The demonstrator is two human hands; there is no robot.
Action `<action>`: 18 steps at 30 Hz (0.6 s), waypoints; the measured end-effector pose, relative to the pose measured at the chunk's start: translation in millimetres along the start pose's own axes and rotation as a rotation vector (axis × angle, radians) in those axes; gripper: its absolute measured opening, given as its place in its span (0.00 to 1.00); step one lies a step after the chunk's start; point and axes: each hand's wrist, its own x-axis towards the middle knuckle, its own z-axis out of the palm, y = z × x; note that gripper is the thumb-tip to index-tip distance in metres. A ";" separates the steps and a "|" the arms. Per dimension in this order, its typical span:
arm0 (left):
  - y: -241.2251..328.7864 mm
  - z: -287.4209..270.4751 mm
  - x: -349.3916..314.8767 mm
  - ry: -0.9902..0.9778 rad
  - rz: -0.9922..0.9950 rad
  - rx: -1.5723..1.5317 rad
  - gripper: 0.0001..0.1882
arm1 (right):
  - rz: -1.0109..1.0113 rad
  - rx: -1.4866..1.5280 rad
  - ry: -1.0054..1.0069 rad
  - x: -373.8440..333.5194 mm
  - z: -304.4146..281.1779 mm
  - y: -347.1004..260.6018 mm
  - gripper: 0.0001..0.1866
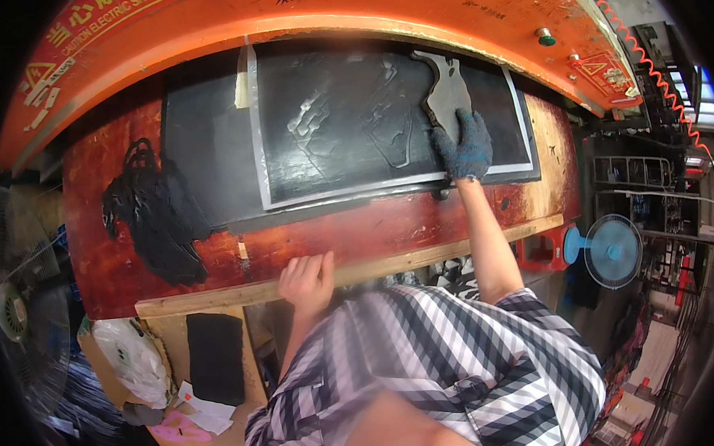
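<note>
My right hand (468, 148), in a dark blue-grey glove, grips the near end of a flat grey cutting die (448, 89) with a wavy outline. The die lies over the right part of a glossy black sheet (289, 158) bordered by pale strips. Raised or pressed outlines show on the sheet's middle; I cannot tell which. My left hand (307, 279) is bare and holds nothing. It rests by the wooden front rail (216, 299), its fingers loosely bent and the thumb apart. To the left, a pile of limp black cut pieces (159, 217) lies on the reddish table (325, 239).
An orange machine beam (346, 22) spans the far side above the table. Below the rail at left are a black pad (216, 358), a plastic bag (130, 356) and papers (209, 412). A blue fan (613, 250) stands at right; another fan (10, 310) is at left.
</note>
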 end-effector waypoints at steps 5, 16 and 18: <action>-11.6 1.1 6.0 0.044 0.027 -0.011 0.10 | -0.026 -0.070 -0.005 10.9 13.7 -4.7 0.34; -23.8 36.3 71.0 0.077 0.057 0.079 0.11 | 0.114 0.389 -0.165 104.8 58.5 30.3 0.35; -24.8 48.9 88.8 0.108 0.050 0.063 0.10 | 0.381 0.989 -0.013 122.7 51.4 44.8 0.21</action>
